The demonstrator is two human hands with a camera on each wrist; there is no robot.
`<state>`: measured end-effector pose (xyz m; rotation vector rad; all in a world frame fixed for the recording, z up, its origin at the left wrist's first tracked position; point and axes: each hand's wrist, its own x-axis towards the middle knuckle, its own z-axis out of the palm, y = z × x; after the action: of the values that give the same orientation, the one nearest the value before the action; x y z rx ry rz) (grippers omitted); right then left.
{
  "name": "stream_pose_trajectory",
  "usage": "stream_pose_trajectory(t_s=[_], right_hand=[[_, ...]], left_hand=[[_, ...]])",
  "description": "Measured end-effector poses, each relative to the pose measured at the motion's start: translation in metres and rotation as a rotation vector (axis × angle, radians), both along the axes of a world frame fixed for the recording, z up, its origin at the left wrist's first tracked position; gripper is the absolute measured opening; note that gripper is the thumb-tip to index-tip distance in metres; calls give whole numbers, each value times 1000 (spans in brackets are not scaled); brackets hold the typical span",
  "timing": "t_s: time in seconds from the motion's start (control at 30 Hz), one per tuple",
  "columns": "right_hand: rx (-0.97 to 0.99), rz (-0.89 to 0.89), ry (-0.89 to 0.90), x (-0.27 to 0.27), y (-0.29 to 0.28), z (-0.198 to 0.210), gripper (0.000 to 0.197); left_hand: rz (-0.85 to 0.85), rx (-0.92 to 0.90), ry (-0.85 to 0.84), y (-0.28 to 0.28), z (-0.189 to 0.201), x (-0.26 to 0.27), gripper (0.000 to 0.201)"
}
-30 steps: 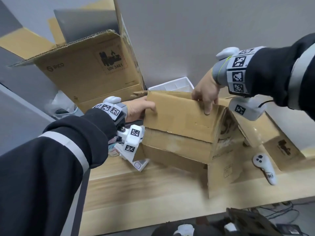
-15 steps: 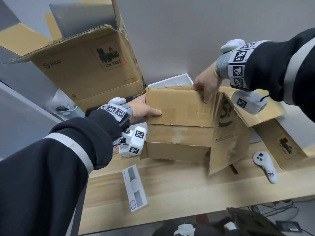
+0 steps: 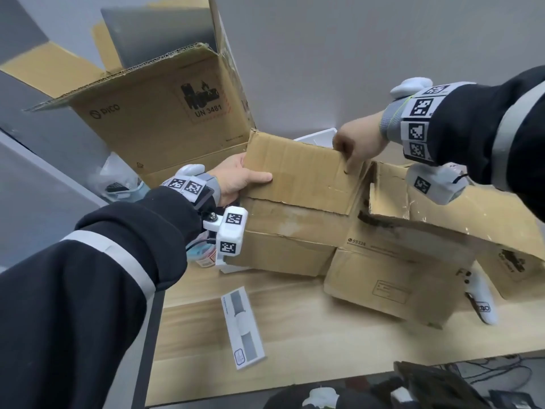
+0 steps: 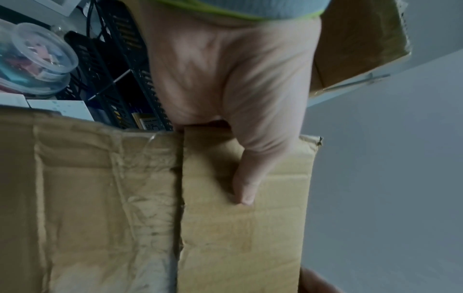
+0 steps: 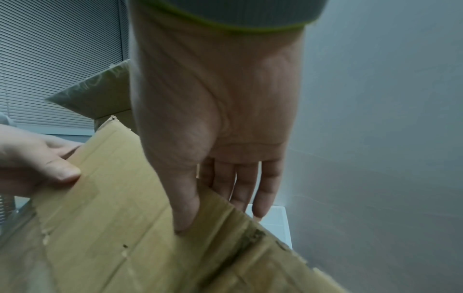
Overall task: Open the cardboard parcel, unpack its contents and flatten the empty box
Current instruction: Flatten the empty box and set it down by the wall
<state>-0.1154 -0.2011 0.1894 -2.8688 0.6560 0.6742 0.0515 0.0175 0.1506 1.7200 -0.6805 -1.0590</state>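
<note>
The brown cardboard parcel (image 3: 298, 202) hangs above the wooden bench, its flaps spread and its body skewed. My left hand (image 3: 236, 181) pinches the left edge of the top flap (image 4: 240, 228), thumb on the near face, fingers behind. My right hand (image 3: 354, 149) pinches the flap's right corner (image 5: 130, 218), thumb in front and fingers behind it. A long white slim box (image 3: 242, 326), unpacked, lies flat on the bench below the parcel.
A big open PICO carton (image 3: 153, 119) stands at the back left. Another brown box (image 3: 516, 261) and a white controller (image 3: 480, 299) lie at the right. A white tray (image 3: 318, 135) sits behind the parcel. A clear tub (image 4: 37, 59) and black rack lie under my left wrist.
The parcel has been lifted higher and its body has swung out to the right and flatter. The slim white box dropped out and now lies on the bench.
</note>
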Motion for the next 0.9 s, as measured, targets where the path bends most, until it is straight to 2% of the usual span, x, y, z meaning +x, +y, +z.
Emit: stream_pose_trajectory(t_s=[0.07,0.17,0.2,0.27,0.43,0.5,0.6,0.73,0.9], right_hand=[[-7,-52,-47,-1,-1,-3,60],[34,-119,-21,-7,-4,-11,106],[74,-135,-9,-7,-4,-14,114],[180,-159,17,-6,-3,-19,116],[319,-125,-33,-2,9,-38,92],[361,-109,-70,-4,14,-46,91],[378,-69,-138,-8,25,-52,108],[196,60,-310,-8,50,-59,132],[153,-33,-509,9,86,-75,148]], left_hand=[[18,3,18,8,4,9,45],[9,4,30,19,14,22,33],[-2,8,25,23,17,26,30],[-16,19,10,27,21,32,28],[-30,56,30,31,28,35,24],[-35,65,36,33,29,36,26],[-26,71,28,33,29,39,27],[-1,86,5,24,28,37,33],[7,145,-85,1,27,25,37]])
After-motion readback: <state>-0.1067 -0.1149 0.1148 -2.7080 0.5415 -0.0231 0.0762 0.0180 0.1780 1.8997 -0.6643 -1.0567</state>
